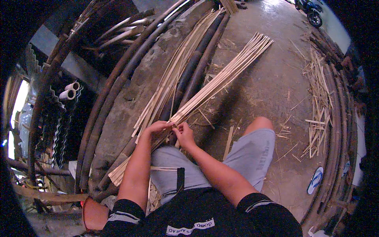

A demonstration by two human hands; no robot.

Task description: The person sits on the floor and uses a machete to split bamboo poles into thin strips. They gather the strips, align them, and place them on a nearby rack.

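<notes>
A long bundle of pale split bamboo strips [221, 81] slants across in front of me, its far ends fanned slightly up to the right. The bundle's near ends [116, 173] show beside my left forearm. My left hand [158, 127] is closed at the bundle's middle, its fingertips against the strips. Right beside it, my right hand [184, 135] pinches at the same spot, with fingertips nearly touching those of the left. Whatever small thing lies between the right fingertips is too small to make out.
Another heap of bamboo strips [179, 59] lies left of the bundle, along dark poles [203, 63]. Loose strips [319, 102] are piled by more poles at the right. A flip-flop [315, 181] sits on the littered floor. A motorbike wheel [314, 19] stands far right.
</notes>
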